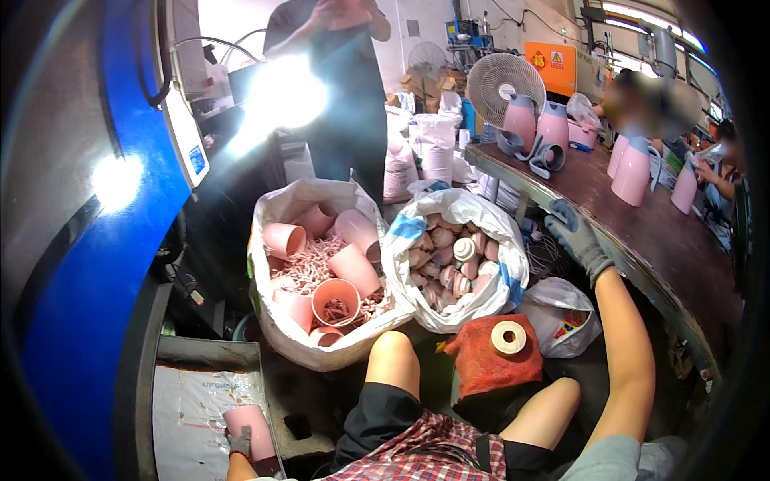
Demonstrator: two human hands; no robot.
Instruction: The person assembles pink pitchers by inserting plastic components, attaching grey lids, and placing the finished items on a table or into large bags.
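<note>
At the lower left, my left hand (pixel 238 443), in a grey glove, is closed around the side of a pink plastic cylinder (pixel 255 426). The cylinder rests on a tray (pixel 192 389) lined with a pale printed sheet. My right hand (pixel 579 240), gloved too, reaches up beside the near edge of the brown table (pixel 593 180). Its fingers are stretched out and nothing shows in them. Between my arms, a white woven sack (pixel 281 341) holds several pink open-ended cylinders (pixel 353 268) and thin pink scraps. Another white sack (pixel 393 264) contains pink and whitish plastic chunks (pixel 449 276).
A red cloth-covered block (pixel 489 365) with a cream ring (pixel 508 337) stands between my knees. Pink jugs (pixel 632 175), grey handled parts (pixel 547 159) and a fan (pixel 505 88) occupy the table side. A blue machine (pixel 80 321) borders my left. People stand ahead and right.
</note>
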